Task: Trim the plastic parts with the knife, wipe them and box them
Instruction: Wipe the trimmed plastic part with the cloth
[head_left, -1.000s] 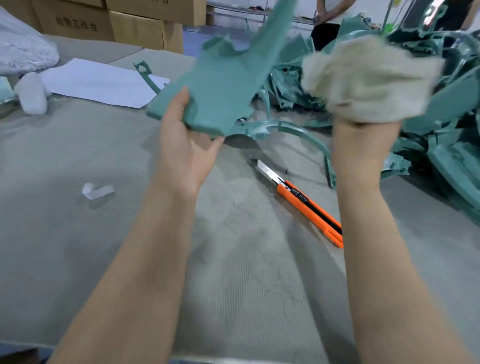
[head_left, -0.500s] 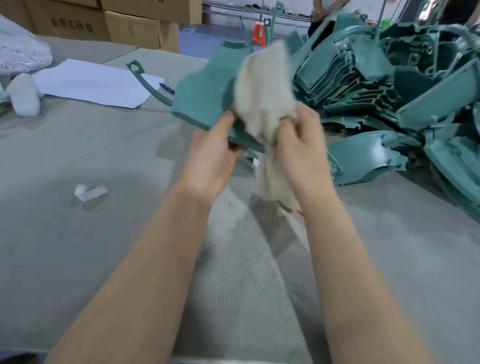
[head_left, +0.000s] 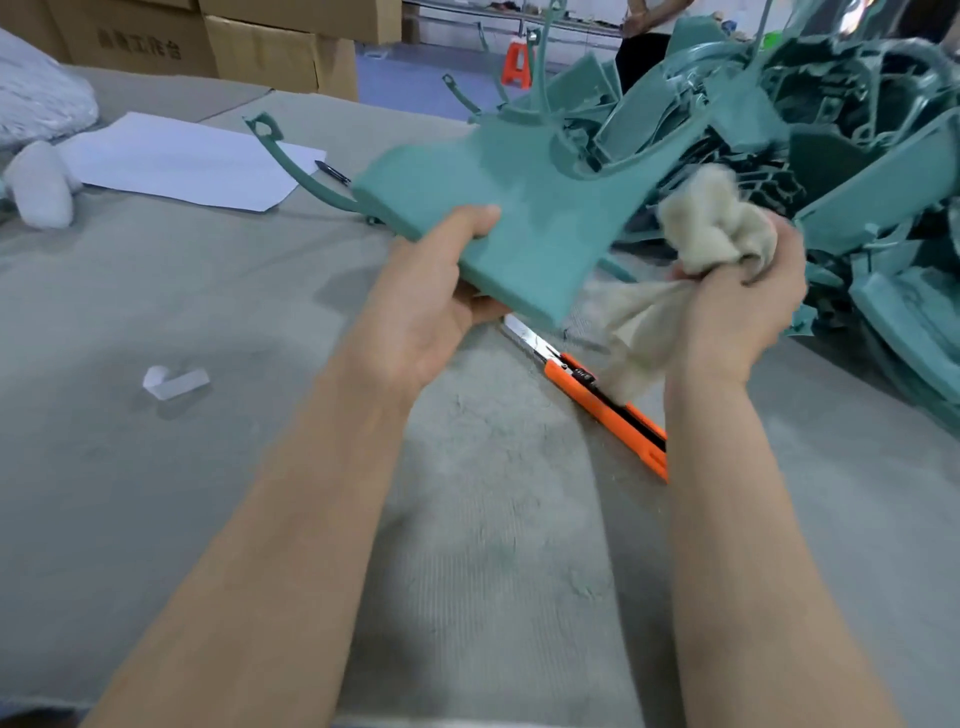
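- The left hand (head_left: 431, 306) grips a flat teal plastic part (head_left: 535, 208) by its near left edge, with the thumb pressed on the upper face and the fingers curled underneath.
- The part is held tilted in the air above the middle of the tabletop (head_left: 208, 312), towards the far edge. A thin curved arm with a looped end (head_left: 280, 150) sticks out from its left side.
- The right hand (head_left: 737, 312) is clenched round a beige cloth (head_left: 711, 228). One bunch bulges out above the fist and a loose tail hangs below it.
- The cloth sits just beside the right edge of the part; whether it touches the plastic cannot be told.
- An orange knife (head_left: 602, 405) lies flat on the tabletop below the two hands, held by neither. Its bare blade points at the far left, under the part's lower corner, and its handle runs towards the near right edge, with the cloth's tail hanging in front of its middle.
- A tangled pile of teal parts (head_left: 857, 156) fills the far right corner of the tabletop.
- A white sheet of paper (head_left: 192, 166) lies towards the far left corner, with a dark pen (head_left: 332, 172) at its right edge.
- A small white scrap (head_left: 174, 383) lies on the left half, well apart from the hands.
- White fluffy bundles (head_left: 36, 98) rest at the left edge.
- Cardboard boxes (head_left: 280, 52) stand beyond the far edge.
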